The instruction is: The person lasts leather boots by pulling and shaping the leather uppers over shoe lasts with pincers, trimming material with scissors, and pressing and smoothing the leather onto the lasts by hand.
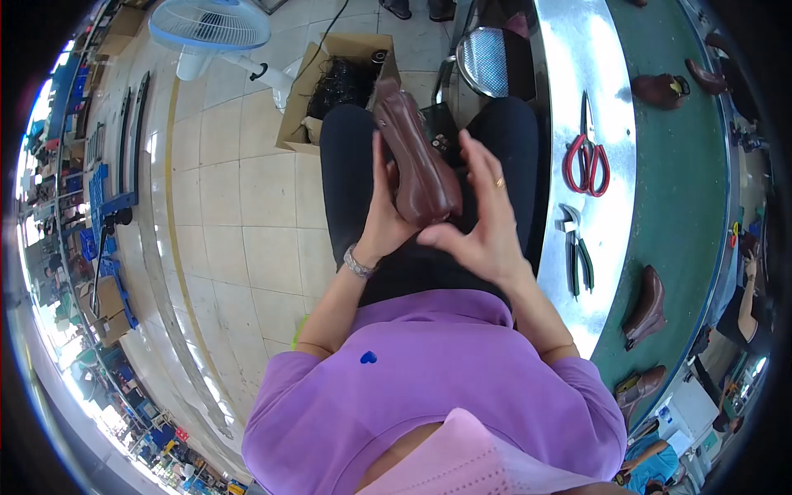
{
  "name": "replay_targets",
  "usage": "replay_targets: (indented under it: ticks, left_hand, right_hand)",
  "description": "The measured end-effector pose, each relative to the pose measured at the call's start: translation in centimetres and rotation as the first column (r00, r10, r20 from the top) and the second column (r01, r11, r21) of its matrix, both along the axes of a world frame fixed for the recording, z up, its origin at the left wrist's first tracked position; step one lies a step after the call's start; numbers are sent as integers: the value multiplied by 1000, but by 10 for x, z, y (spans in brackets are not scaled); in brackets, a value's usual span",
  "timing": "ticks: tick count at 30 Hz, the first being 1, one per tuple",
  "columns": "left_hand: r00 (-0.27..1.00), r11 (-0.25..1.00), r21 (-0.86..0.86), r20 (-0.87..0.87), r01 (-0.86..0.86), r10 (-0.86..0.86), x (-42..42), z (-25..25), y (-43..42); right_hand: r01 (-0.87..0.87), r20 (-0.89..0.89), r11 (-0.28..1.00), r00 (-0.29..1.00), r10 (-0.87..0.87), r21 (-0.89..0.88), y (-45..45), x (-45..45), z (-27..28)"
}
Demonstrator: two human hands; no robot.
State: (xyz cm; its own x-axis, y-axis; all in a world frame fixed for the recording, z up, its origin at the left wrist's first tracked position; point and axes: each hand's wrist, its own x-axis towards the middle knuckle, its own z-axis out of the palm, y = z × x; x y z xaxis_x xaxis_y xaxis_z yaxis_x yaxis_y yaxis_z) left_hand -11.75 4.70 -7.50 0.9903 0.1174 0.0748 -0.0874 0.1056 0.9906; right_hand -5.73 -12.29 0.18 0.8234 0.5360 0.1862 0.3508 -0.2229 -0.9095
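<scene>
A brown leather shoe upper (418, 161) is held over my lap, its rounded end toward me. My left hand (384, 206) grips it from the left and below, with the fingers partly hidden behind the leather. To its right my right hand (487, 219) is raised with thumb and fingers apart, holding nothing. Whether the right thumb touches the rounded end I cannot tell. On the metal bench at my right lie red-handled scissors (586, 161) and pincers (579, 252) with dark green handles.
The metal bench (569, 74) borders a green conveyor (660, 214) carrying several brown shoes (646, 307). An open cardboard box (299, 124) with black stringy material stands beyond my knees, near a blue-and-white fan (210, 29). A round metal-topped stool (487, 62) stands ahead. Other people are at far right.
</scene>
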Motion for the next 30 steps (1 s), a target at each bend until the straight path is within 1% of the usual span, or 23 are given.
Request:
replay_targets:
  ticks: [1, 2, 3, 5, 6, 7, 9, 10, 11, 12, 13, 14, 15, 16, 19, 22, 24, 25, 27, 30]
  left_hand:
    - [991, 991, 50, -52, -122, 124, 2, 18, -2]
    - [978, 974, 83, 5, -210, 211, 1, 27, 0]
    - [955, 949, 111, 64, -296, 291, -1, 34, 3]
    - [911, 927, 106, 252, -361, 326, -3, 53, 16]
    - [878, 914, 103, 339, -393, 339, -8, 59, 25]
    - [895, 920, 63, 264, -387, 359, -17, 62, 35]
    - [919, 925, -15, 111, -379, 379, -37, 54, 60]
    - [949, 926, 207, 56, -315, 311, -43, 45, 66]
    - [969, 879, 420, 5, -224, 245, -48, 36, 72]
    - [966, 824, 523, -4, -219, 259, -52, 28, 66]
    - [962, 760, 616, -15, -205, 272, -59, 18, 63]
    - [971, 714, 666, 67, -213, 227, -66, 11, 65]
    - [961, 741, 617, 103, -265, 258, -72, 4, 60]
    - [945, 763, 561, 134, -319, 297, -79, -5, 49]
    - [899, 746, 511, 151, -427, 410, -88, -18, 28]
    - [852, 664, 592, 74, -456, 519, -83, -13, 21]
    - [795, 635, 590, 21, -499, 606, -74, -4, 17]
    - [792, 647, 554, 37, -524, 609, -72, -3, 18]
    - [787, 673, 478, 67, -564, 613, -68, 2, 21]
    - [814, 711, 485, 4, -509, 580, -64, 15, 25]
  right_hand:
    - [5, -2, 1000, 1000, -5, 8, 10, -9, 2]
    - [18, -35, 995, 999, -15, 99, 21, -11, 1]
    - [-18, -103, 974, 994, 42, 225, 27, -6, 1]
    - [-63, -211, 880, 960, 182, 471, 39, 13, -1]
    - [-123, -245, 802, 915, 319, 584, 42, 27, 2]
    - [-197, -281, 696, 813, 509, 691, 47, 44, 0]
    - [-312, -289, 557, 607, 740, 770, 62, 72, -6]
    - [-384, -292, 528, 525, 800, 757, 72, 80, -16]
    - [-455, -300, 494, 434, 850, 741, 84, 86, -32]
    - [-523, -311, 453, 339, 888, 722, 93, 91, -41]
    - [-524, -270, 378, 274, 923, 763, 99, 94, -44]
    - [-514, -232, 307, 208, 950, 801, 103, 94, -48]
    - [-493, -197, 241, 140, 970, 836, 105, 92, -52]
    - [-480, -194, 208, 80, 978, 852, 107, 92, -55]
    - [-481, -182, 195, 75, 981, 855, 117, 93, -59]
    - [-471, -253, 234, 25, 967, 850, 128, 97, -54]
    - [-419, -295, 280, 32, 955, 864, 139, 94, -51]
    - [-392, -315, 303, 34, 948, 869, 145, 93, -50]
    - [-412, -301, 284, 24, 953, 866, 155, 95, -54]
    - [-406, -296, 281, 25, 955, 870, 161, 94, -63]
